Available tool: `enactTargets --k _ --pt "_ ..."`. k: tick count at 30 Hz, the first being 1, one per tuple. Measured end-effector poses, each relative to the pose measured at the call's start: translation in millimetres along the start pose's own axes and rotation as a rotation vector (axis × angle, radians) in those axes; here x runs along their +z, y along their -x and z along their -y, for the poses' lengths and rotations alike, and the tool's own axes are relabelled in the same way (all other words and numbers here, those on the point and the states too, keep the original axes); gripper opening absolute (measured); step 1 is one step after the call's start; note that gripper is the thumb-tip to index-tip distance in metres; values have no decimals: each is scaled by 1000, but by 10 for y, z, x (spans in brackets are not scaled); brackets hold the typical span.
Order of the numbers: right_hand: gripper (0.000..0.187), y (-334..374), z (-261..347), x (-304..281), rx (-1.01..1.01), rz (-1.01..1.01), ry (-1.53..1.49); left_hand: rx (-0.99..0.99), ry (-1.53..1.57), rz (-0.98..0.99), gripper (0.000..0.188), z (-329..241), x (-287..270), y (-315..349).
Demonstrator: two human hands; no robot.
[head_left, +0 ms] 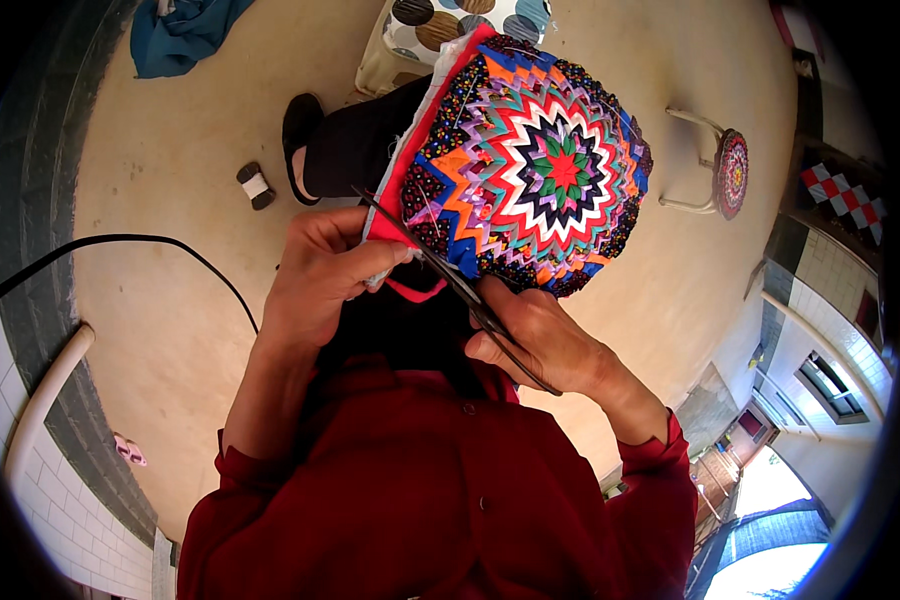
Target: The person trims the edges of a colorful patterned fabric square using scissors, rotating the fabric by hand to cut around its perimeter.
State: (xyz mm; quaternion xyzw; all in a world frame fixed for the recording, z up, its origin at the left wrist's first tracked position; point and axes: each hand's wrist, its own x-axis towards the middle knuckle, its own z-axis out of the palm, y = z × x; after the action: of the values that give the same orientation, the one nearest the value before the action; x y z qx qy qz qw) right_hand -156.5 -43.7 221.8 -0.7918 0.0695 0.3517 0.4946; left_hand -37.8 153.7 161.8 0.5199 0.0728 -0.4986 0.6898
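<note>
A round patchwork piece [562, 170] of folded, pointed fabric scraps lies over my lap, ringed in red, white, navy, orange and blue around a green and red star. Along its left side runs a red fabric border [410, 170] with a pale backing, and a few pins show in the patchwork. My left hand [315, 270] pinches the near left corner of that border between thumb and fingers. Dark scissors [417, 240] lie slantwise across the near edge of the cloth, their tips beside my left fingers. My right hand [550, 340] is closed round the scissors' handles.
At the far side stands a seat with a circle-patterned cover [440, 30]. A stool with a round patterned top [732, 175] is at the right. On the floor are a teal cloth [180, 40] and a small dark bundle with a white band [256, 186]. A black cable [120, 238] curves in from the left.
</note>
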Motion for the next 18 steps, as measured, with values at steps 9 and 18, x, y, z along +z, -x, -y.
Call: enactTargets --k 9,18 --pt "42 -7 -136 211 -7 -86 -36 37 25 10 13 64 1 -20" --pt "40 -39 -107 348 -65 -150 -126 27 6 20 15 58 -24 -40"
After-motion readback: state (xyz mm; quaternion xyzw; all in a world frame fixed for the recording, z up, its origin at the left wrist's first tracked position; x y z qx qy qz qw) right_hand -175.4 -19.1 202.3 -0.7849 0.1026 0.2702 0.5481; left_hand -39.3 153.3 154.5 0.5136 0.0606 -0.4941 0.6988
